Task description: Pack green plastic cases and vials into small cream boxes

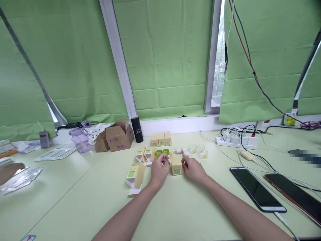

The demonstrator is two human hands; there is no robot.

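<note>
Box (177,167) stands between left hand (158,170) and right hand (194,170), fingers curled, hold unclear; three closed boxes (161,139) behind.

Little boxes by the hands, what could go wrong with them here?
The left hand and right hand sit close on either side of the small closed box, so a bump might tip it. The open box lies just beside the left hand and could get squashed. The pink pieces and clear dishes are small and loose, so a sweeping hand might scatter them.
</note>
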